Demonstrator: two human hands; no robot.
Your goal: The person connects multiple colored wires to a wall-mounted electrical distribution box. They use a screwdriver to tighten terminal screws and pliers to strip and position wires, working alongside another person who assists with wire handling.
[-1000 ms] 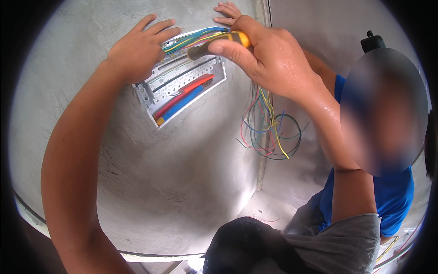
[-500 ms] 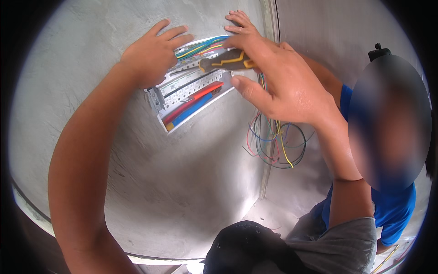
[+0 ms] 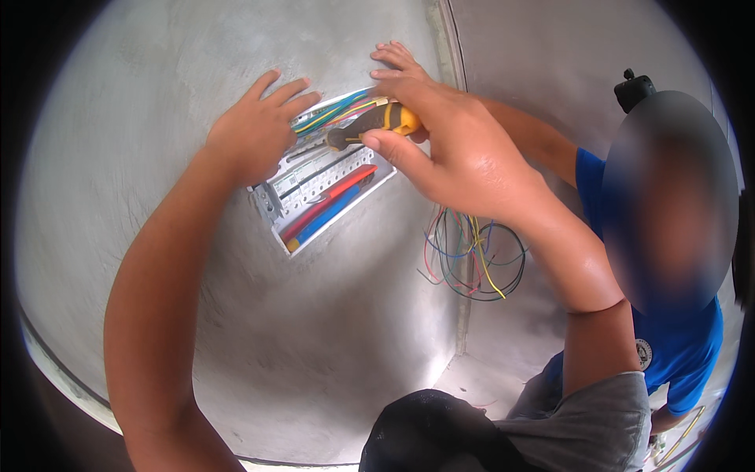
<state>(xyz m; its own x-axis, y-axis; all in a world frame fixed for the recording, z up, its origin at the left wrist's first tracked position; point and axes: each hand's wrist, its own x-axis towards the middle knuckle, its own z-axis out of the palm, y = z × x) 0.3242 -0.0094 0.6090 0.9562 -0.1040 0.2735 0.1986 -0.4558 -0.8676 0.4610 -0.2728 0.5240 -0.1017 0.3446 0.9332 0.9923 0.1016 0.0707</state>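
Observation:
My left hand (image 3: 253, 134) rests with spread fingers at the upper left edge of a white electrical box (image 3: 285, 219) in the concrete wall. My right hand (image 3: 464, 153) grips a yellow-and-black screwdriver (image 3: 377, 122), whose slim shaft points left into the box, over a rail of breakers (image 3: 316, 181). Blue, green, yellow and pink wires (image 3: 330, 110) run along the box's top. Red-handled and blue-handled tools (image 3: 326, 209) lie along its lower part; their working ends are hard to make out.
A co-worker in a blue shirt (image 3: 680, 354) is at my right; that person's hand (image 3: 397, 63) touches the wall just above the box's right end. Loose coloured wires (image 3: 472, 259) dangle at the wall corner. A dark rounded object (image 3: 429, 433) is at the bottom of the view.
The view has shifted, so the box sits lower in it. My right hand's grip on the screwdriver loosened half a second ago and now wraps closer round the handle. My left hand stays at the box.

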